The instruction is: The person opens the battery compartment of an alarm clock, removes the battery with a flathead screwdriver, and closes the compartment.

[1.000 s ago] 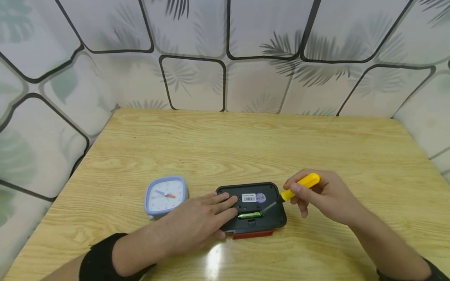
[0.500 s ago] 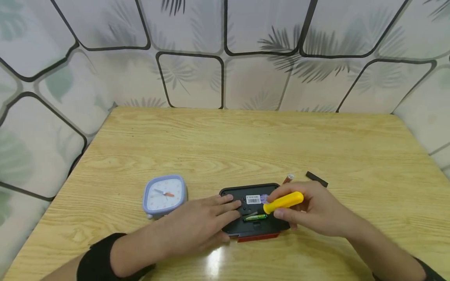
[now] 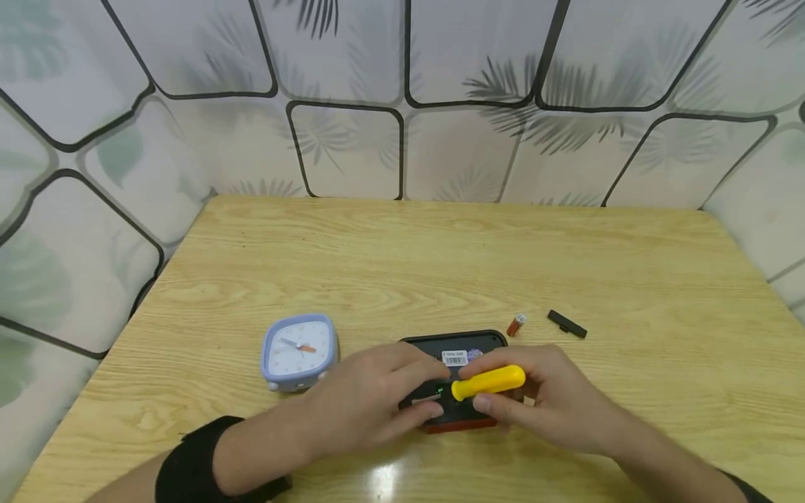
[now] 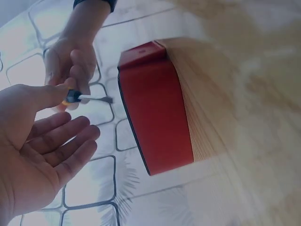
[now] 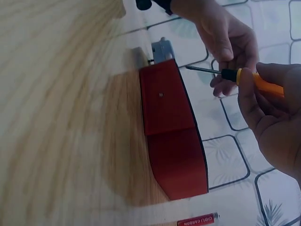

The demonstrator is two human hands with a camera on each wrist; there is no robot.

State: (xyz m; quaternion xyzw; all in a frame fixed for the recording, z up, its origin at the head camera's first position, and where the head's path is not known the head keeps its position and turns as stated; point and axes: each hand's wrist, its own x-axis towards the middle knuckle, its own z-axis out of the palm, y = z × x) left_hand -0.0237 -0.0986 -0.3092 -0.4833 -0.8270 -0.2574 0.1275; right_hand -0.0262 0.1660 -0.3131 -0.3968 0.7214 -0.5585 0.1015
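A red device lies with its black back up, bearing a white barcode sticker. Between the hands, a bit of a green battery shows in its slot; the rest is covered. My right hand holds a screwdriver by its yellow handle, shaft pointing left above the back. Over the device's left part is my left hand, thumb and index finger apart on either side of the slot. In the left wrist view, the left fingers are loosely spread, thumb beside the screwdriver's collar.
A blue-framed alarm clock stands left of the device, close to the left forearm. Behind the device lie a red battery and a small black battery cover. A patterned wall borders the wooden table's far edge.
My right hand has brought the screwdriver left over the slot, uncovering the red battery and black cover to view. My left hand has shifted from lying flat on the back to beside the slot.
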